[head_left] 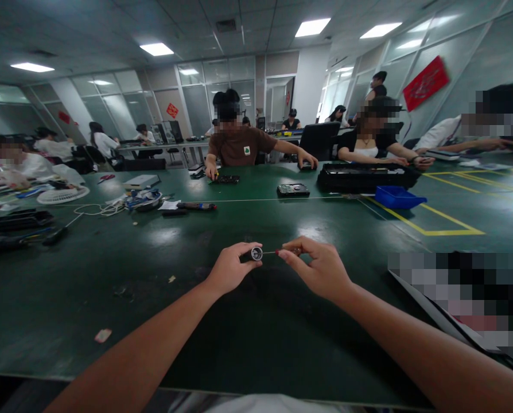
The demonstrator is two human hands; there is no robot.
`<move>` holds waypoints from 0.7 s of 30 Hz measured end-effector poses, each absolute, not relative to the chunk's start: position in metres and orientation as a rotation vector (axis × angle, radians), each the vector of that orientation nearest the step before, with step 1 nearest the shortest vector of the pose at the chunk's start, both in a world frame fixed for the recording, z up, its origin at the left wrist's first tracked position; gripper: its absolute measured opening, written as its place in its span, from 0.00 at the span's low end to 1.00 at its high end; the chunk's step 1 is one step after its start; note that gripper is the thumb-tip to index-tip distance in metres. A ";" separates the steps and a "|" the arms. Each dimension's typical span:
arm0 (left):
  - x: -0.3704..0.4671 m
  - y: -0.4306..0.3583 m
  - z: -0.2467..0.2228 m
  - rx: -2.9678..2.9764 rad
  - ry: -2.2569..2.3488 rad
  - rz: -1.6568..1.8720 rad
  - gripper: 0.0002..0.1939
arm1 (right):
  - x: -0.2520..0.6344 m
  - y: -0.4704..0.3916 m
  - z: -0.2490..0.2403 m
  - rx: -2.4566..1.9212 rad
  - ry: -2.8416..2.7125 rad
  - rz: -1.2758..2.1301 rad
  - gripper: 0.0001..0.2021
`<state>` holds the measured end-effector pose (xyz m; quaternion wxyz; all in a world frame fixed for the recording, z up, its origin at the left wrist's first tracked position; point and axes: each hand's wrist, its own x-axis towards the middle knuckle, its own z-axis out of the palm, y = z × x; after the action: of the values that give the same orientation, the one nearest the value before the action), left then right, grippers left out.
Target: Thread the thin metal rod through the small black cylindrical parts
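Observation:
Near the middle of the green table (pixel 239 321), my left hand (pixel 234 267) is closed on a small dark cylindrical part (pixel 256 253), its round, light-rimmed end facing me. My right hand (pixel 319 267) grips a small screwdriver (pixel 277 252) with a red collar. The thin metal shaft points left and reaches the side of the cylindrical part; whether its tip is inside cannot be made out. Both hands are held above the tabletop, a short distance apart.
Beyond my hands lie an opened hard drive (pixel 293 190), a blue tray (pixel 397 197), a long black casing (pixel 366 176) and a dark tool (pixel 196 206). Cables (pixel 105 207) and a white fan grille (pixel 62 195) are at left. People sit across the table.

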<state>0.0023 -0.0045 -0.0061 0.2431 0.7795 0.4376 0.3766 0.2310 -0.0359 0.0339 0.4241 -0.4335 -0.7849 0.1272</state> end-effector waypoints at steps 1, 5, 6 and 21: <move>0.002 -0.004 -0.005 2.140 1.194 1.025 0.20 | 0.231 -0.035 0.034 -1.075 -1.963 0.332 0.10; 0.000 -0.001 -0.004 2.186 1.218 1.037 0.21 | 0.231 -0.033 0.032 -1.053 -1.992 0.419 0.10; -0.001 -0.001 -0.004 2.196 1.233 1.039 0.21 | 0.231 -0.033 0.032 -1.049 -2.006 0.436 0.10; 0.001 -0.005 0.003 2.251 1.271 0.927 0.19 | 0.228 -0.031 0.029 -1.138 -1.893 0.422 0.13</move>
<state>0.0013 -0.0051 0.0033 0.1962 0.8038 0.4539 0.3309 0.2278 -0.0312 0.0292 0.4319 -0.4563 -0.7593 0.1694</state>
